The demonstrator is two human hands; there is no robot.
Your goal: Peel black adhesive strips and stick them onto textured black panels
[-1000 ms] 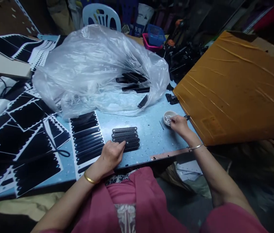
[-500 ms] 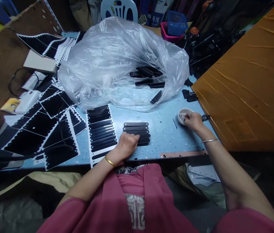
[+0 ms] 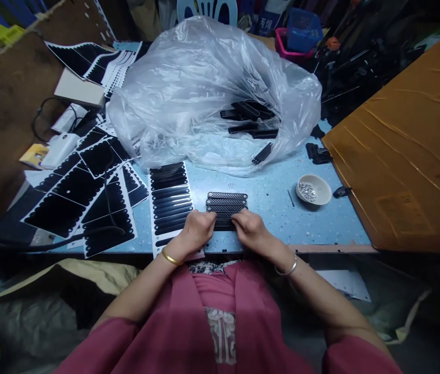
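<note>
Several black strips [image 3: 227,202] with a textured, diamond-patterned face lie side by side on the speckled blue table [image 3: 270,200]. Small round fittings show at some of their ends. My left hand [image 3: 197,229] is closed at the left ends of the lower strips, fingertips pressed together. At the right ends, my right hand [image 3: 251,228] is pinched, touching the strips. Whatever either pinch holds is hidden or too small to name. Off to the right stands a white bowl [image 3: 324,190] with small shiny metal pieces [image 3: 306,191] inside.
A sheet of black adhesive strips [image 3: 171,200] lies left of the textured strips. Behind, a large clear plastic bag [image 3: 189,83] holds black plastic parts [image 3: 249,117]. More black sheets [image 3: 72,192] and a cable [image 3: 99,230] cover the left side. A brown carton [image 3: 410,156] borders the right.
My right hand has left the white bowl and come left to the right ends of the textured strips. My left hand stays at their left ends. The view has shifted slightly.
</note>
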